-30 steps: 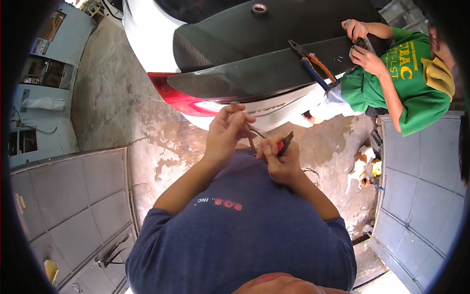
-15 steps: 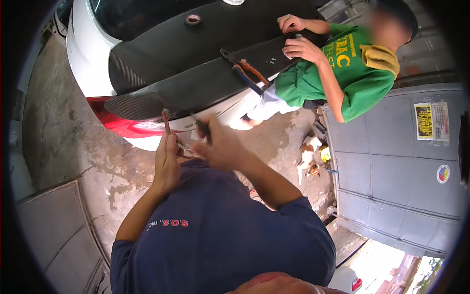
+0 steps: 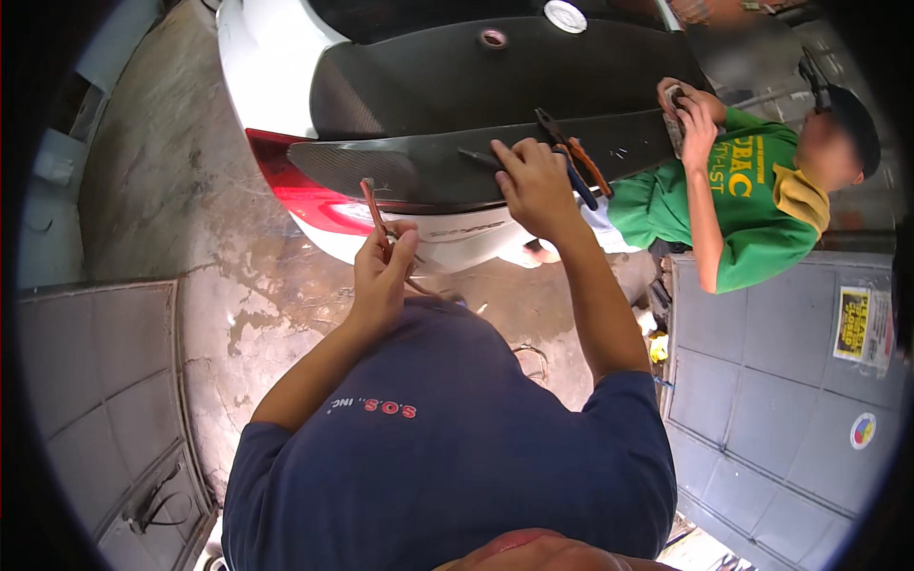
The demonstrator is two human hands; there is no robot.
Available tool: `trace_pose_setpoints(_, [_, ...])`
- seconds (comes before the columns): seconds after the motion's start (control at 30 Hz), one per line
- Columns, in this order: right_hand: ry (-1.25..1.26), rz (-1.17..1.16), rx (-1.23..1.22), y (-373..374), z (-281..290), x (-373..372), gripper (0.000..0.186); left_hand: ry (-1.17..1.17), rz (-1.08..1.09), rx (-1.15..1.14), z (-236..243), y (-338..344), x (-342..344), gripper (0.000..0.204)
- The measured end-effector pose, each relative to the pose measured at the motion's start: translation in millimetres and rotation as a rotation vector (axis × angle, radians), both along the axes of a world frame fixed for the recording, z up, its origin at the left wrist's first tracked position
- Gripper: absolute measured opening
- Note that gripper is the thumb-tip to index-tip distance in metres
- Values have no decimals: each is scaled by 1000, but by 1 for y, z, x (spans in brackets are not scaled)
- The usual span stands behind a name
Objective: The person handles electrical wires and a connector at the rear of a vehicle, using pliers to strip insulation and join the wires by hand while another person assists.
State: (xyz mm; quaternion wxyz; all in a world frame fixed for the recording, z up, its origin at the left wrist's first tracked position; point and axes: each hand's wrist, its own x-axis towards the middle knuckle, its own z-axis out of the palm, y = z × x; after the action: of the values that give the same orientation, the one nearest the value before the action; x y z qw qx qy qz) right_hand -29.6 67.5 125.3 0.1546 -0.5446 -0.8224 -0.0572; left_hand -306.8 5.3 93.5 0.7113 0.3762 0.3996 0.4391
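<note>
My left hand (image 3: 386, 271) is closed on a reddish-brown cable (image 3: 373, 205), its frayed upper end pointing up in front of the white car's tail light. My right hand (image 3: 528, 181) is over the dark carbon-look spoiler (image 3: 362, 171), fingers curled on a slim dark knife-like tool (image 3: 473, 156) that points left. Just right of that hand, pliers with orange and blue handles (image 3: 592, 171) and a second tool (image 3: 549, 127) lie on the spoiler, beside a few small pale bits.
A co-worker in green (image 3: 743, 209) leans at the trunk's right end, both hands on a small object (image 3: 676, 119). A tape roll (image 3: 492, 38) sits on the trunk lid (image 3: 419, 76). Grey metal gates (image 3: 743, 381) flank me; a coiled cord (image 3: 530, 366) lies on the floor.
My right hand has moved up and forward with the dark tool onto the spoiler. My left hand has drifted left with the cable, now upright. The view has shifted.
</note>
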Motion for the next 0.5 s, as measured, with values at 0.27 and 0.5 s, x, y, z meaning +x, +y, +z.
trace_pose_setpoints(0.27, [55, -470, -7, -18, 27, 57, 54, 346, -62, 201, -9, 4, 6, 28])
trace_pose_setpoints(0.5, [136, -447, -7, -13, 19, 63, 42, 344, -104, 257, 13, 19, 18, 20])
